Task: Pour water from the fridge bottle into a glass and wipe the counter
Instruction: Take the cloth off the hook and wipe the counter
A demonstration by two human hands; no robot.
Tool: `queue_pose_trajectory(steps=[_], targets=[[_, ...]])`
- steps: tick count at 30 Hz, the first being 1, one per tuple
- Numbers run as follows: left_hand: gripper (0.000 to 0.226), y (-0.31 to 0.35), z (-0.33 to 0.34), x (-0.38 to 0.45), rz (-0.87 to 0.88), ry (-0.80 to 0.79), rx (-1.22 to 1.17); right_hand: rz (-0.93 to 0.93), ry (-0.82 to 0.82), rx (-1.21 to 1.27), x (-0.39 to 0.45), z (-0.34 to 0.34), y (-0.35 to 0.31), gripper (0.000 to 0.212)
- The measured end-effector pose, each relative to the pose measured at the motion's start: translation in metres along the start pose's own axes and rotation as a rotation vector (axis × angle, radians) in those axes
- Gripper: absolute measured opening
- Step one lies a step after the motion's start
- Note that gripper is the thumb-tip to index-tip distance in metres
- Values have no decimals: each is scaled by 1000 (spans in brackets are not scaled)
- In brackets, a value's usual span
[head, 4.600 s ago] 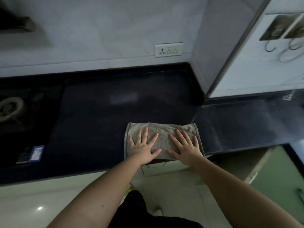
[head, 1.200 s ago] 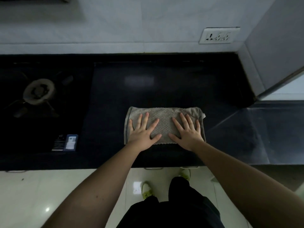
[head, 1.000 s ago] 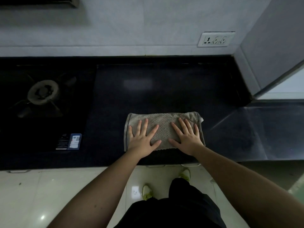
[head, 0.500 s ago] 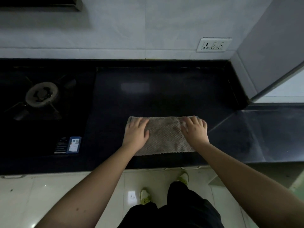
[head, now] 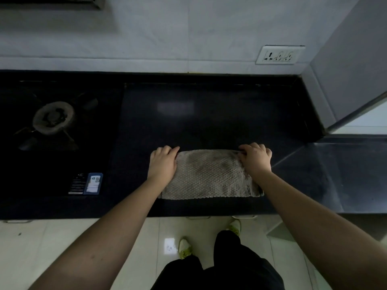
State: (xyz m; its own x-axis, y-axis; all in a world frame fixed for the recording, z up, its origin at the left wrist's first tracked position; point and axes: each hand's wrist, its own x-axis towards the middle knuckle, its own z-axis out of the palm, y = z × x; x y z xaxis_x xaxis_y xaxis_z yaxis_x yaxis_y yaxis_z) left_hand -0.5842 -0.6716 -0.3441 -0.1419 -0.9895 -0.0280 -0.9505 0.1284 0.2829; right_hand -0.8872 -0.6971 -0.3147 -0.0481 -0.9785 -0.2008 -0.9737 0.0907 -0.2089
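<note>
Gripping the far corners of the grey cloth (head: 209, 176), we had our left hand (head: 162, 164) curled over its left edge and our right hand (head: 256, 162) curled over its right edge, each grip clenched on fabric. The cloth lay spread flat between our hands on the dark counter (head: 209, 114), near its front edge, its textured face up and marked with darker patches. Left of it sat a gas burner (head: 53, 118) on the black hob, with a small blue card (head: 93, 183) nearer us. A white socket plate (head: 279, 55) hung on the pale wall behind.
</note>
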Motion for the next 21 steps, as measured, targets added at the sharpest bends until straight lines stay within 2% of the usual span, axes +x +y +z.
queue_pose_trajectory(steps=[7,12,14,17,21], targets=[[21,6,1,-18,45,145,-58,-131,-65,-72,-17,-2,11,32],[15,10,1,-32,64,-3,-323,-223,44,-160,-34,8,13,25],[14,10,-1,-38,55,-42,-356,-243,110,-218,-44,15,13,21],[18,9,-5,-44,52,-49,-335,-261,170,-153,-57,18,10,14],[43,13,-9,-45,121,-153,-316,-295,167,-69,-73,22,7,23]])
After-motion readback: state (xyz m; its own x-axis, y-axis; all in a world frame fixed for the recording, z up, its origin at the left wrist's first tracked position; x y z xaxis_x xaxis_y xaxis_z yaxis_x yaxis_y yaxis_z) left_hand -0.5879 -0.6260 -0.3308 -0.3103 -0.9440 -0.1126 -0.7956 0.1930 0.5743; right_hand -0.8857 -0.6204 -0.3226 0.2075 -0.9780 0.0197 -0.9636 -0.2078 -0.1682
